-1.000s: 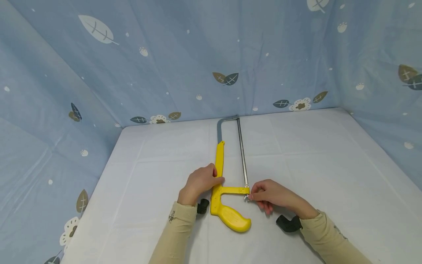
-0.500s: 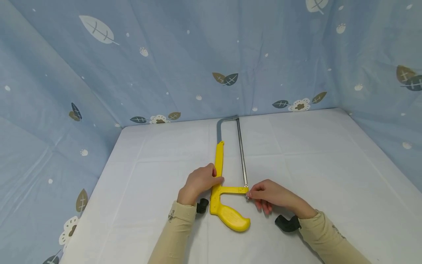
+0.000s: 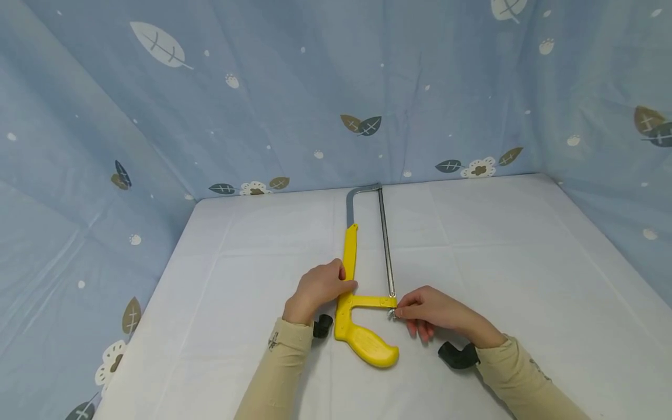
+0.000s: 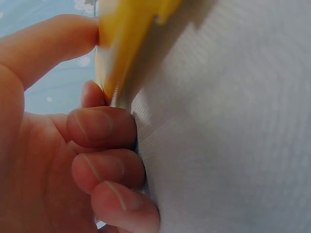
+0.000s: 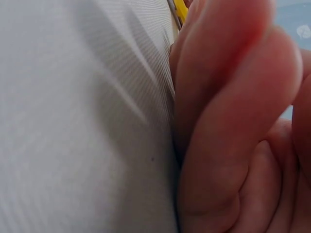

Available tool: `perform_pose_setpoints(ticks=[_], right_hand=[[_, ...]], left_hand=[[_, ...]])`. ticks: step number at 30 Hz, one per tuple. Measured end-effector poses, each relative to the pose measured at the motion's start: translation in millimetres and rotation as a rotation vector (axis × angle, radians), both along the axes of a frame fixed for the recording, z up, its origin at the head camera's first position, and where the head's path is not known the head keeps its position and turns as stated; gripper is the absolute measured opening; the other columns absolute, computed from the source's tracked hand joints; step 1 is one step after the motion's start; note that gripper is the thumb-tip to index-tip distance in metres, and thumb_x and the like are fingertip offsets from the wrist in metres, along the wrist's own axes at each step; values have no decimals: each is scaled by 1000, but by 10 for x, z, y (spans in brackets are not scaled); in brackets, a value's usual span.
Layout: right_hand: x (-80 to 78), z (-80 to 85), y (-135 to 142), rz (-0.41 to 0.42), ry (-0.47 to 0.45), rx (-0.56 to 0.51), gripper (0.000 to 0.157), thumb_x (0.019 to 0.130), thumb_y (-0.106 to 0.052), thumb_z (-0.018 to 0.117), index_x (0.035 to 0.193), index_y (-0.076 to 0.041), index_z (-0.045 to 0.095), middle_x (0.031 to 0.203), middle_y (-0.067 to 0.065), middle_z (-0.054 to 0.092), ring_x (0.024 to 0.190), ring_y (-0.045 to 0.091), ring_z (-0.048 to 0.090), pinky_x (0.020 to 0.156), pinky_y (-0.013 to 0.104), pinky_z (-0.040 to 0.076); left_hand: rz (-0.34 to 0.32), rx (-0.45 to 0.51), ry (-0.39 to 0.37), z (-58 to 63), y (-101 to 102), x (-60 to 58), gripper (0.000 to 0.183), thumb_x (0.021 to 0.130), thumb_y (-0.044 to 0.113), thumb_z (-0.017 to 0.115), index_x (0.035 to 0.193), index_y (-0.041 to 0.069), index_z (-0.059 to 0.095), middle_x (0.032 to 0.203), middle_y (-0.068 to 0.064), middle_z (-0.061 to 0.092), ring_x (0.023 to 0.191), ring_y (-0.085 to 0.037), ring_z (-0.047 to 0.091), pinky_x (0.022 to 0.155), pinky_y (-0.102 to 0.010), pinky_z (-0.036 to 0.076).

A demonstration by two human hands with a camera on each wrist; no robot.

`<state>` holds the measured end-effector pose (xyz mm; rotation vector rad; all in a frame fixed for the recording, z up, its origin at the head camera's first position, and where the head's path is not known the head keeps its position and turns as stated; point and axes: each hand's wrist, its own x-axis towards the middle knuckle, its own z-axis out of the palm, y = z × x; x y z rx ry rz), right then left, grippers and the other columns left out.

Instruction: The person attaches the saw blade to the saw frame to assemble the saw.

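Observation:
A hacksaw (image 3: 343, 318) with a yellow handle and a grey front bow lies flat on the white cloth. Its metal blade (image 3: 386, 245) runs along the right side, from the bow to the yellow crosspiece. With thumb and fingers, my left hand (image 3: 320, 289) grips the yellow frame above the crosspiece; the left wrist view shows the thumb against the yellow part and the other fingers curled beside it. At the crosspiece's right end, my right hand (image 3: 433, 306) pinches a small silver wing nut (image 3: 391, 314), partly covered by the fingertips. The right wrist view shows curled fingers close to the cloth.
White cloth (image 3: 262, 262) covers the table. Blue patterned fabric (image 3: 315, 87) hangs behind and at both sides, close to the saw's far end. Black curved wrist pieces (image 3: 458, 355) sit by each sleeve.
The wing nut has turned between my right fingertips, which have shifted slightly left. My left hand and the hacksaw stay in place.

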<state>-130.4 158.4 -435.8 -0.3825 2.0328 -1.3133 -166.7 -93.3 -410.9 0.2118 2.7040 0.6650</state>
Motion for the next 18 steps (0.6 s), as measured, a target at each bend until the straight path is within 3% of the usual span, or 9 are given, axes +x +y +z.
perform_pose_setpoints(ticks=[9, 18], right_hand=[[-20, -39, 4, -7, 42, 2, 26, 83, -31, 62, 88, -5, 60, 55, 5, 55, 39, 15, 50, 39, 25, 42], [-16, -31, 3, -12, 18, -10, 27, 83, -31, 62, 86, -4, 62, 53, 3, 53, 38, 13, 49, 38, 24, 41]], left_hand=[[1, 6, -3, -15, -14, -10, 29, 78, 40, 63, 82, 15, 48, 66, -2, 49, 58, -17, 46, 52, -29, 34], [-5, -8, -4, -31, -13, -22, 30, 78, 41, 62, 82, 15, 48, 66, -1, 48, 58, -16, 46, 52, -28, 34]])
